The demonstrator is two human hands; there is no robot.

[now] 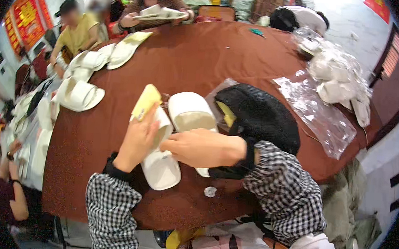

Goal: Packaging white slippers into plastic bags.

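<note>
A pair of white open-toed slippers lies on the brown cloth before me. My left hand (138,136) is closed around a folded yellow sheet (147,101) and rests over the left slipper (162,170). Reaching across from the right, my right hand (202,147) has its fingertips pinched together at that slipper's strap; whatever is between them is hidden. The right slipper (191,110) sits alongside, partly covered by my right hand and wrist. A black mesh bag or cap (261,115) lies beside my right forearm, with a yellow piece (227,113) showing at its edge.
More white slippers (81,94) line the table's left edge. Clear plastic bags (319,115) and bagged slippers (337,74) lie at right. A crumpled white scrap (209,191) is near me; a green tool (257,32) lies far off. Several people sit around the brown-covered table (181,53).
</note>
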